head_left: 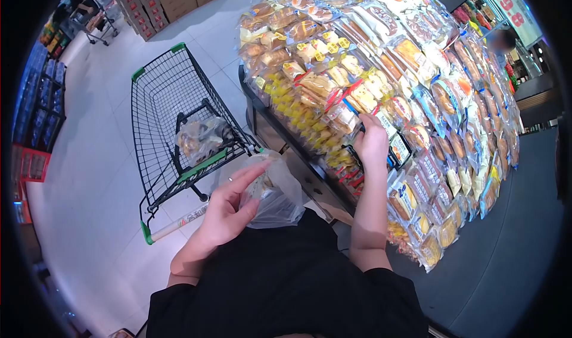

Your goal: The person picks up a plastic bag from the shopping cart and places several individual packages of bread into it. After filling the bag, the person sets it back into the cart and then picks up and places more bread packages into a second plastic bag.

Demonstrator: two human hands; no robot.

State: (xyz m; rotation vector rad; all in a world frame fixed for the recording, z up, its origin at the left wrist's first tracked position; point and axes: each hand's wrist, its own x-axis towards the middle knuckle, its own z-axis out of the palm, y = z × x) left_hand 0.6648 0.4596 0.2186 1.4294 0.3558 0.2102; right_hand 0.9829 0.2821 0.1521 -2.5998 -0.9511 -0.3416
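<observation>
My left hand (232, 206), wearing a ring, is in front of my body with its fingers reaching over a translucent plastic bag (277, 198). The bag hangs between thumb and fingers, and pale contents show dimly through it. My right hand (373, 140) reaches into the bread display, fingers curled down among the wrapped goods. Just left of its fingertips is a clear bread package (344, 120) with a blue edge. What the right fingers grip, if anything, is hidden. A dark-framed sign (400, 150) stands right beside this hand.
A green-and-black shopping cart (173, 100) stands on my left, with a plastic bag of goods (202, 138) in it. Packaged breads (411, 58) heap up on the right above the stand's dark edge (286, 132). Stacked cartons (176, 7) are behind; a person (500, 43) is far right.
</observation>
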